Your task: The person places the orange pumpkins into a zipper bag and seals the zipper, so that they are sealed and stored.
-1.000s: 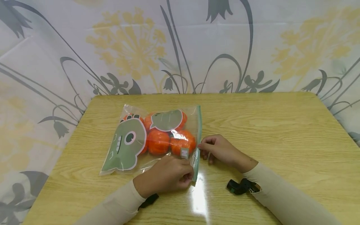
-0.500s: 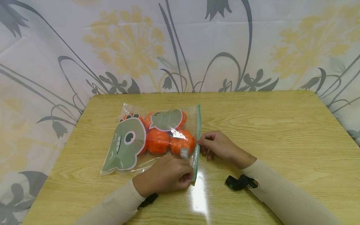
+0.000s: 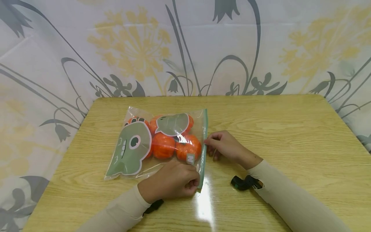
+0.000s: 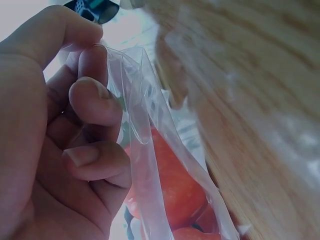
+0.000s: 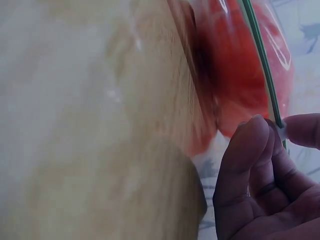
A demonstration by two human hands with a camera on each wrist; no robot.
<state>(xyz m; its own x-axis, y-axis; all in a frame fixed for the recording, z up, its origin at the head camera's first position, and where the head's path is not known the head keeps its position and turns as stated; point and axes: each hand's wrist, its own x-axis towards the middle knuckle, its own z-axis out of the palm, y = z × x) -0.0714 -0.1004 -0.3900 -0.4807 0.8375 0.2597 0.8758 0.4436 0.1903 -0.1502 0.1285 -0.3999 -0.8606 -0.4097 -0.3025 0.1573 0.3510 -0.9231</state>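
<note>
A clear slider-zip bag (image 3: pixel 131 151) with a green cartoon monster print lies flat on the table. Inside are several orange, ribbed, round things like small pumpkins (image 3: pixel 163 146). Its green zip strip (image 3: pixel 206 124) runs along the right edge. My left hand (image 3: pixel 174 178) pinches the near corner at the zip end; in the left wrist view the clear film (image 4: pixel 145 115) comes out between thumb and index finger. Partway along the strip, my right hand (image 3: pixel 227 146) pinches a small whitish slider (image 5: pixel 282 132) between thumb and fingers. Whether the zip is closed behind it, I cannot tell.
The wood-grain table (image 3: pixel 275 125) reaches back to a flower-patterned cloth (image 3: pixel 197 48). A black wrist camera (image 3: pixel 244 183) hangs under the right sleeve, and another (image 3: pixel 153 206) under the left.
My right hand has moved a little along the zip strip, away from me toward the far end. The left hand keeps its hold on the near corner, and the bag stays in place.
</note>
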